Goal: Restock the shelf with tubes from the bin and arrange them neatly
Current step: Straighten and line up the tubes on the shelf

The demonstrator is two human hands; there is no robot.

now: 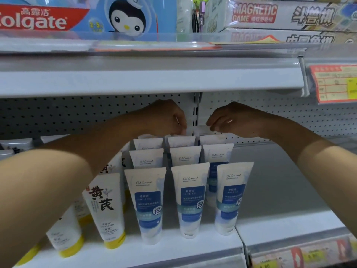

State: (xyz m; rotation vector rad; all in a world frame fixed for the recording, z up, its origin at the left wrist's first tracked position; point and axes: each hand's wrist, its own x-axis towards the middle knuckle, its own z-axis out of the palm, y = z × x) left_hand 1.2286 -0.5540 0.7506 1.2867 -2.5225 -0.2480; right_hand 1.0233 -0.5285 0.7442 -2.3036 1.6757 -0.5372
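Both hands reach to the far end of the shelf (193,240), fingers curled downward. Left hand (166,117) pinches the top edge of a tube at the far end of the middle row; its fingertips are hidden behind its knuckles, so how firm the hold is cannot be told. Right hand (229,120) curls its fingers over the crimped top of the back tube (201,130) in the right row, and the thumb is out of sight. Whether the two hands hold one tube or two is hard to make out, since the white tops merge there against the pegboard (77,115).

Blue tubes (190,202) stand cap-down in three rows running from near to far, three clear in each row, with more tops half hidden beneath the hands. Only the crimped ends of the far ones show. Left of them stand yellow-capped tubes (105,211), leaning; the left forearm (58,178) covers most of that group and several are cut off by it. Right of the blue rows the shelf floor shows bare metal. The right forearm (309,157) crosses over it.

Above, the upper shelf (150,80) carries a Colgate box (77,16) and game boxes (280,16), all cut off by the top edge. A price tag (334,84) at right is too blurred to read. No bin is in view.
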